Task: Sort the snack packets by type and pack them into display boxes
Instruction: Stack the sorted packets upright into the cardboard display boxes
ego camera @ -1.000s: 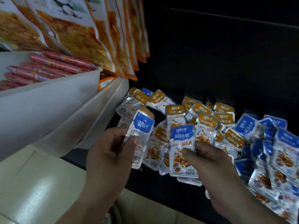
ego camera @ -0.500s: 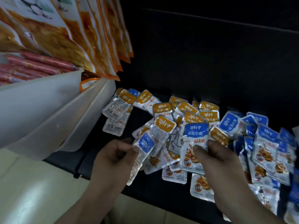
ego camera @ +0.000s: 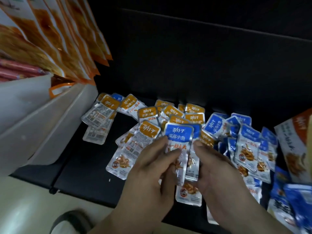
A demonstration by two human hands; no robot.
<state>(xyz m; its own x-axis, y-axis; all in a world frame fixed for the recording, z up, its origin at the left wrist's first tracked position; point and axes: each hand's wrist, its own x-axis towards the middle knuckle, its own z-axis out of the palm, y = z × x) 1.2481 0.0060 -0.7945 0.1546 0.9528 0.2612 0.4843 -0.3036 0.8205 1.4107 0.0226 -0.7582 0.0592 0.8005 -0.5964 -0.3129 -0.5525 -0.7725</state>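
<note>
Small snack packets lie scattered on a black surface (ego camera: 81,174). Orange-topped packets (ego camera: 148,130) fill the middle and left; blue-topped packets (ego camera: 248,142) are heaped at the right. My left hand (ego camera: 152,168) and my right hand (ego camera: 214,168) meet over the pile and together hold a small stack of blue-topped packets (ego camera: 179,137), upright with its front facing me. My left fingers pinch its left edge, my right fingers its right edge. A second blue packet shows just behind the front one.
A white display box (ego camera: 42,119) stands at the left, holding red sausage sticks (ego camera: 18,70). Large orange snack bags (ego camera: 55,39) hang above it. An orange-and-white box (ego camera: 297,142) and more blue packs (ego camera: 297,200) sit at the right edge. A shoe (ego camera: 70,222) shows on pale floor below.
My two hands have come together: the blue packet from my left hand now lies against the one in my right, forming one stack. The view has shifted right and downward.
</note>
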